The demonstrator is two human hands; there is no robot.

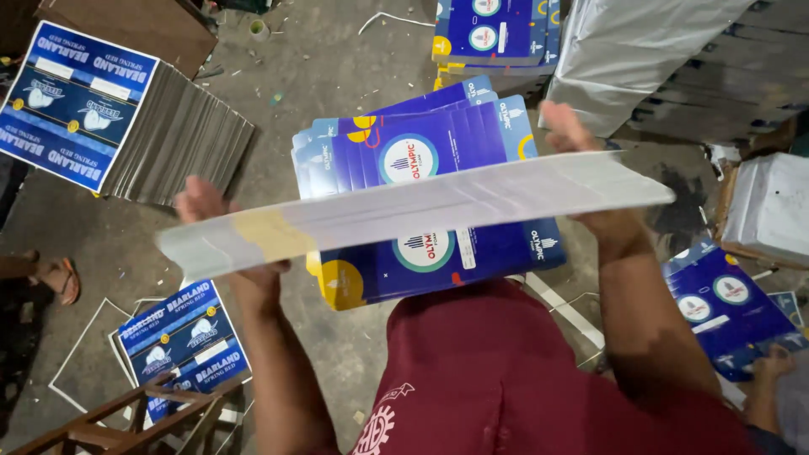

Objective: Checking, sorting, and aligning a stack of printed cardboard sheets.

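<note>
Flat white cardboard sheet point(413, 211) held level at chest height between two hands, above a fanned stack of blue printed cartons point(430, 198).
Left hand point(227, 227) and right hand point(581, 143) clasp opposite ends, fingers closed on the edges; the sheet looks light, stiff and likely to bow mid-span.

A grey concrete floor point(337, 59) carries everything. Beyond the left hand point(202, 202) rests a tall stack of printed blue cartons point(80, 101); below that hand lies a smaller blue pile point(181, 337). Right of the right hand point(565, 126), loose blue cartons point(725, 307).
</note>
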